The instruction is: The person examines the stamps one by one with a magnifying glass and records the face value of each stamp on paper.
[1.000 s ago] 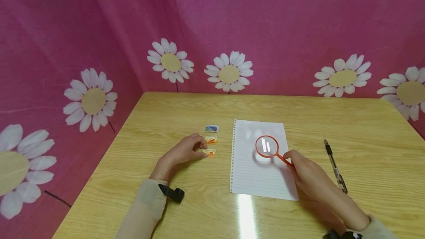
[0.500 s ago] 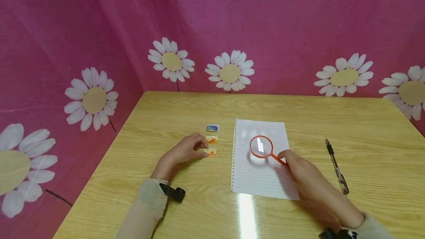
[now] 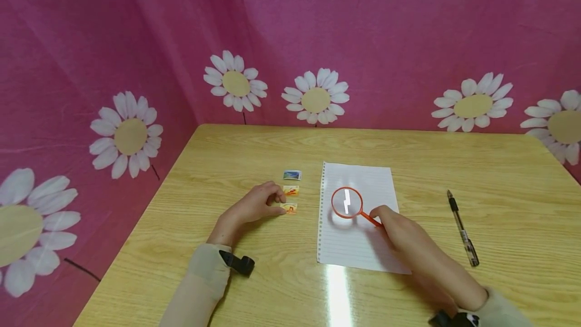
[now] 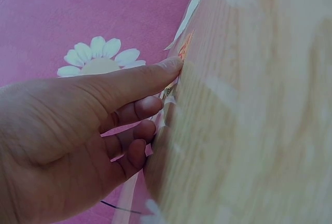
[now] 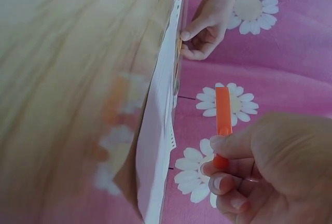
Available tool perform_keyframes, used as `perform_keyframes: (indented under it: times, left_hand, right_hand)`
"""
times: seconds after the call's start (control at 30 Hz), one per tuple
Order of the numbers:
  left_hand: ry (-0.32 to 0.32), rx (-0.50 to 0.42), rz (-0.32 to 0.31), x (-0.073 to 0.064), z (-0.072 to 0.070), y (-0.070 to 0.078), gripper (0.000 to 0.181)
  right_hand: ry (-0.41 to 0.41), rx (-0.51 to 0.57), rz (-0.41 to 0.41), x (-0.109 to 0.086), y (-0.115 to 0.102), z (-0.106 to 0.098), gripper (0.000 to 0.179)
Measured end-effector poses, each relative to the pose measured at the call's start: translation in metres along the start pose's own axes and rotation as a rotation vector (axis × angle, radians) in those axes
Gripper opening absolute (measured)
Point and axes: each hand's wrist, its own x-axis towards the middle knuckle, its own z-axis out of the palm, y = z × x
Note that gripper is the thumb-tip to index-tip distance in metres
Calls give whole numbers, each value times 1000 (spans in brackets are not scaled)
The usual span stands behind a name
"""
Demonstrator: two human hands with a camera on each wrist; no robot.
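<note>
My right hand (image 3: pixel 410 238) grips the handle of an orange magnifying glass (image 3: pixel 368 218), holding its round lens above a sheet of lined paper (image 3: pixel 363 251). In the right wrist view the orange magnifying glass (image 5: pixel 223 110) is pinched between thumb and fingers, seen edge-on. My left hand (image 3: pixel 251 208) rests on the table with loosely bent fingers. Its thumb touches the left edge of the nearest stamp (image 3: pixel 289 209), while the index finger lies by the middle stamp (image 3: pixel 291 191). A blue stamp (image 3: pixel 292 175) lies beyond them in the same column.
A black pen (image 3: pixel 463 228) lies to the right of the paper, beyond my right hand. The wooden table (image 3: pixel 254 150) reaches back to a pink cloth (image 3: pixel 381 29) with daisies, which also hangs at the left. Light glares on the table (image 3: pixel 338 291) in front of the paper.
My right hand has moved left with the magnifying glass, taking the lens from the middle of the paper toward its punched left edge. The left hand has stayed beside the stamps.
</note>
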Motion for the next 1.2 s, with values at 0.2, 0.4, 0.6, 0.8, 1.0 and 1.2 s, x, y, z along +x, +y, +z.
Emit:
perform_keyframes:
  times: [0.2,0.4,0.6,0.8,1.0,1.2]
  left_hand:
    - [2,1,5,2,2,-3,20]
    - [5,-13,8,2,3,-5,20]
    - [9,-15,4,2,3,-5,20]
    - [4,-23,-6,2,2,-5,20]
    - [1,-29,-7,1,0,-3,20]
    - [0,-26,1,1,0,-3,20]
  right_hand:
    - [-19,-67,0,5,-7,4,17]
    - [72,-207,-200,7,-10,12,18]
    - [144,-245,-349,11,-13,18,20]
    - [180,-233,-416,14,-17,23,25]
    - [174,-230,-437,16,-21,28,19]
    - [151,-224,-410,19,-28,31,21]
